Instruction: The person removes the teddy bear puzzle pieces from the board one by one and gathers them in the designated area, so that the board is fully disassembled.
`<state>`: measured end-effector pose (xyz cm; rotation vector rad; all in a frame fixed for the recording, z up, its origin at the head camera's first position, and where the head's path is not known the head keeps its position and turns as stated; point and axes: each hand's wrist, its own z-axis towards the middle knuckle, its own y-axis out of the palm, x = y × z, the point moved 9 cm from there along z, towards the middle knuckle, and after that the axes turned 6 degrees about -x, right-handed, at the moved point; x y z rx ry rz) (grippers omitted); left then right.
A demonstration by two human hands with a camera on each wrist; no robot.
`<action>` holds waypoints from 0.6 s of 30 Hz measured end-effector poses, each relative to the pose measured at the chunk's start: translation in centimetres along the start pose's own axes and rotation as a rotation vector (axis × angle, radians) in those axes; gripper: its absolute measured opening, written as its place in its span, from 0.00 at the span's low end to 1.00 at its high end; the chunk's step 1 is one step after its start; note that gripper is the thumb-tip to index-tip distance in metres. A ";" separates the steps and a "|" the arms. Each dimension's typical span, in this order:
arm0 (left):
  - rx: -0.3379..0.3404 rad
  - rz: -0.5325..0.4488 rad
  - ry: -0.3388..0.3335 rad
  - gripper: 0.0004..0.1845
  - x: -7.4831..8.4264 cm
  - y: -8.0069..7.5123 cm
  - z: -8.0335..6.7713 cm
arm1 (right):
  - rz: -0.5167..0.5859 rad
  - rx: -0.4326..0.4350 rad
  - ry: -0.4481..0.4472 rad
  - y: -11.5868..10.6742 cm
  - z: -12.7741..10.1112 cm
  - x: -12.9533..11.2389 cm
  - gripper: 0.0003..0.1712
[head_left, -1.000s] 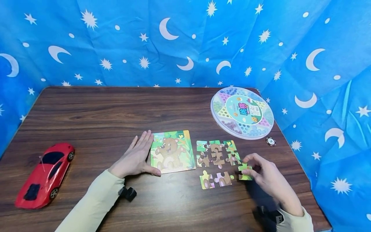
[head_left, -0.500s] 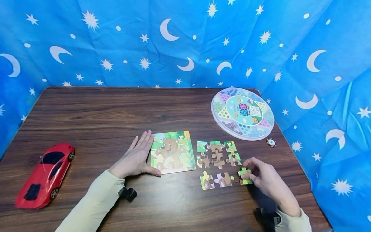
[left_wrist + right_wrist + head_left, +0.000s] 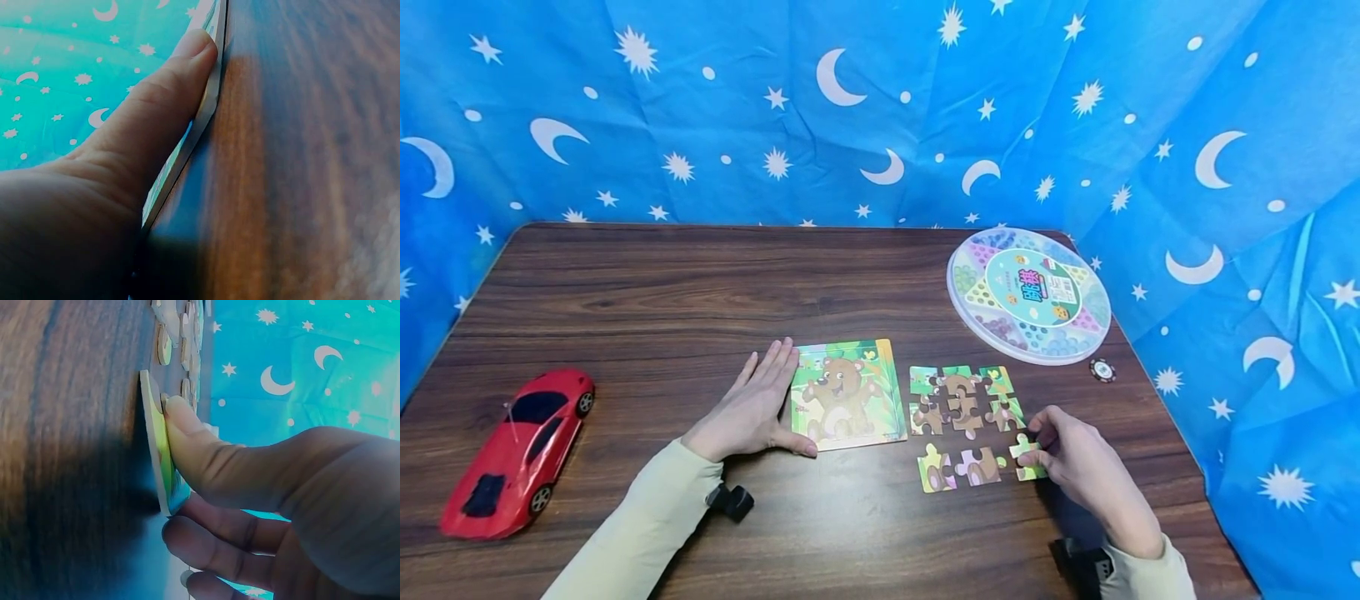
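Note:
My left hand [image 3: 751,410] lies flat on the wooden table [image 3: 700,292], fingers straight. Its thumb [image 3: 164,119] rests along the left edge of the bear picture board [image 3: 847,392]. Right of the board sits a block of joined puzzle pieces [image 3: 964,400]. Below it lie two loose pieces [image 3: 958,467] side by side. My right hand [image 3: 1051,454] pinches a green puzzle piece [image 3: 1027,458] just right of those two, low on the table. In the right wrist view the thumb [image 3: 187,434] presses on that green piece [image 3: 157,450], with the other fingers curled beneath it.
A red toy car [image 3: 516,450] stands at the front left. A round clear game box [image 3: 1028,292] sits at the back right, with a small black-and-white chip [image 3: 1102,370] near it by the table's right edge. Blue star-and-moon cloth [image 3: 880,100] hangs around the table.
My right hand has carried the green piece a little left and down, closer to the two loose pieces. The left hand has stayed put.

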<state>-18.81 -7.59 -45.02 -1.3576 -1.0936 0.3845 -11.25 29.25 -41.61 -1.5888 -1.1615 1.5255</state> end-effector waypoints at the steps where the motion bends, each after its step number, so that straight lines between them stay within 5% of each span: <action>1: 0.001 -0.003 0.004 0.75 0.0 0.0 0.0 | -0.008 -0.004 0.005 0.0 0.0 0.0 0.19; 12: -0.002 -0.012 0.012 0.75 0.0 0.2 0.1 | -0.087 -0.004 0.028 0.0 0.0 -0.3 0.19; 18: -0.014 -0.027 0.013 0.75 0.0 0.3 0.1 | -0.072 -0.023 -0.005 -0.2 -0.2 -0.3 0.09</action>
